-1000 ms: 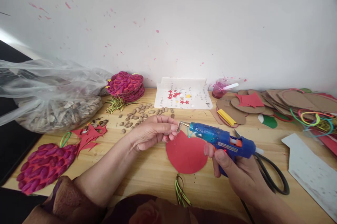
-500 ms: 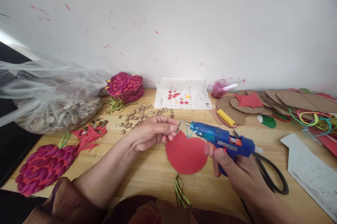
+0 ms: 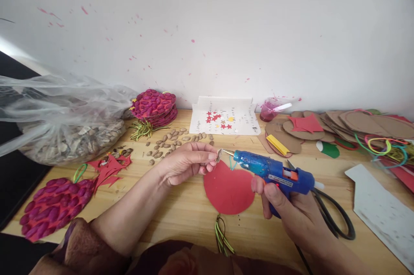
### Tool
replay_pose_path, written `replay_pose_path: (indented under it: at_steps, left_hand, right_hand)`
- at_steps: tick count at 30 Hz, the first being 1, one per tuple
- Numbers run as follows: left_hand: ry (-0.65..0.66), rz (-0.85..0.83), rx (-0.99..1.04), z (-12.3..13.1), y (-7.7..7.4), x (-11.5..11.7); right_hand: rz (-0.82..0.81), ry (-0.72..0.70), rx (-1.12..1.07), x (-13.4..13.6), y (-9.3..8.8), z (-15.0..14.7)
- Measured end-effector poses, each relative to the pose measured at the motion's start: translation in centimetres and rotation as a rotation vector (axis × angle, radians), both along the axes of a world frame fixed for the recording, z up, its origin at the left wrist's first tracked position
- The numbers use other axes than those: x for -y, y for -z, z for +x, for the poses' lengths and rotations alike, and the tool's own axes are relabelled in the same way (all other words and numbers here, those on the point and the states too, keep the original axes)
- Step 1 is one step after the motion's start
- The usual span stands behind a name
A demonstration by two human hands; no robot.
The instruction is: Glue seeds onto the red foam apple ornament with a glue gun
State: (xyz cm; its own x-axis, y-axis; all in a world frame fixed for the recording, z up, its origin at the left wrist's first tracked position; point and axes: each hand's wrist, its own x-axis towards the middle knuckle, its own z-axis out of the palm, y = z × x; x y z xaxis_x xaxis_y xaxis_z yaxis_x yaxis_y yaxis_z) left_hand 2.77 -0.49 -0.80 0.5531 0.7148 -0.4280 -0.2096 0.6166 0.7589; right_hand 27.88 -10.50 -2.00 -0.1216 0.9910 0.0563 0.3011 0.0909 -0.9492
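Observation:
Between the thumb and fingers of my left hand (image 3: pixel 190 162) is a small pale shell half (image 3: pixel 219 154), like those of a pistachio. My right hand (image 3: pixel 287 206) grips a blue hot glue gun (image 3: pixel 274 170), whose metal nozzle meets or nearly meets the shell; a tiny gap cannot be ruled out. A small red light glows on the gun. Beneath both hands a red heart-shaped paper piece (image 3: pixel 228 191) lies on the table, with a blue loop at its top and a yellow-green tassel (image 3: pixel 223 238) below. Loose shells (image 3: pixel 171 139) are scattered behind my left hand.
A plastic bag of shells (image 3: pixel 74 137) stands at left. Magenta shell-covered pieces (image 3: pixel 56 206) lie front left and in a stack (image 3: pixel 153 104) behind. Further back are white paper (image 3: pixel 200 115) with stars and a paint cup (image 3: pixel 268 111). Cardboard shapes (image 3: pixel 355 124) and a black cord (image 3: pixel 346 223) are right.
Almost nothing differs. The glue gun has shifted very slightly down and right, its nozzle still at the shell, and my left hand holds its place.

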Motion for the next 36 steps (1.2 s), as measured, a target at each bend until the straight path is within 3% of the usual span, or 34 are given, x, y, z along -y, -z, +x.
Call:
replay_pose_path:
  at_steps: [25, 36]
  left_hand:
    - [-0.016, 0.009, 0.057, -0.2, 0.2, -0.1]
    - [-0.089, -0.023, 0.065, -0.1, 0.2, -0.1]
  right_hand:
    - [-0.016, -0.005, -0.013, 0.1, 0.4, 0.0]
    - [0.04, -0.075, 0.112, -0.1, -1.4, -0.3]
